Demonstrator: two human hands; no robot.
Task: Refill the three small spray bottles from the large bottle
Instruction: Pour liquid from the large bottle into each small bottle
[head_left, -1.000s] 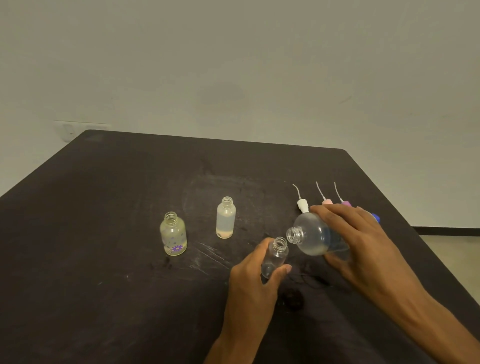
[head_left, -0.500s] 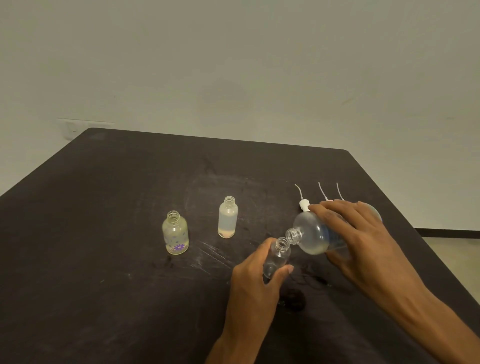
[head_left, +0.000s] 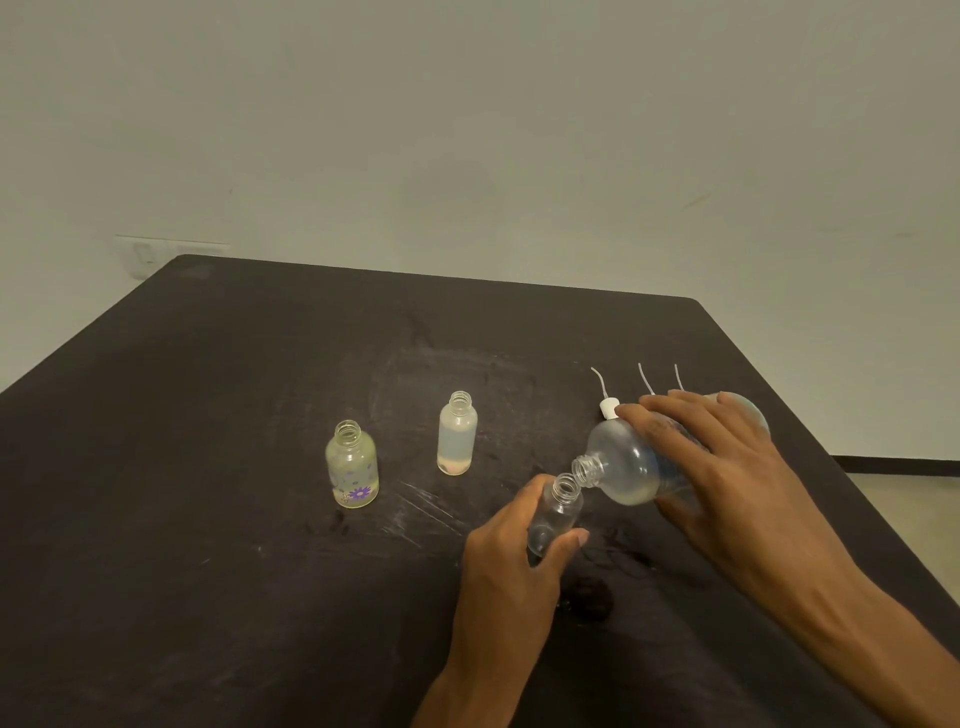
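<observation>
My left hand (head_left: 511, 566) grips a small clear bottle (head_left: 556, 514), uncapped and tilted slightly right. My right hand (head_left: 711, 473) holds the large clear bottle (head_left: 623, 467) tipped on its side, its open neck touching the small bottle's mouth. A little liquid lies in the large bottle's lower belly. Two other small bottles stand upright and uncapped to the left: a frosted one (head_left: 457, 434) and one with purple flowers (head_left: 352, 465). Both hold a little liquid at the bottom.
Spray tops with thin dip tubes lie behind my right hand, a white one (head_left: 608, 406) showing and the others mostly hidden. The dark table (head_left: 208, 571) ends at a right edge close to my right arm. A dark smudge (head_left: 589, 597) marks the table near my left wrist.
The large bottle has tipped further down and moved left, so its neck now meets the small bottle's mouth. My left hand has kept the small bottle nearly still.
</observation>
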